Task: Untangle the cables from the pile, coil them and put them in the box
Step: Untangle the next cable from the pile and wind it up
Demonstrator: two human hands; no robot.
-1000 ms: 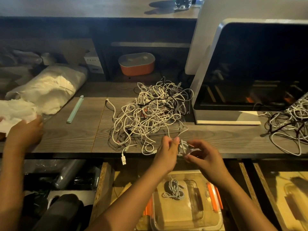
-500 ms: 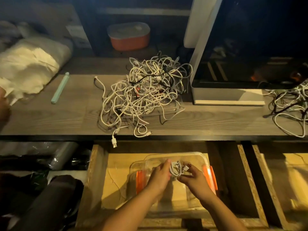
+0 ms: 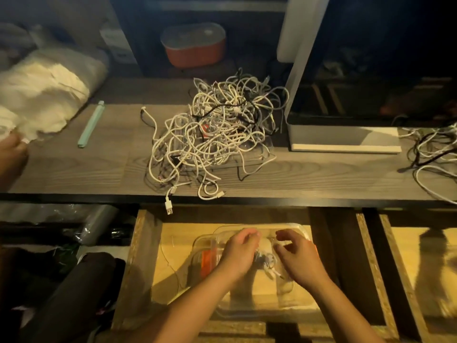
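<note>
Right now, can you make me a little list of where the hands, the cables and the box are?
Left hand: over the clear box, fingers loosely curled, seems to hold nothing
Right hand: over the box too, fingers spread
Coiled cable: white, in the box between the hands
Clear box: in the open wooden drawer below the desk
Cable pile: tangled on the desk, one plug hanging over the edge
Second tangle: far right of the desk

A big messy pile of white and black cables [image 3: 217,142] lies on the surface [image 3: 74,169]. One small coiled white cable [image 3: 265,260] sits inside the clear box [image 3: 247,315] lower down.
</note>
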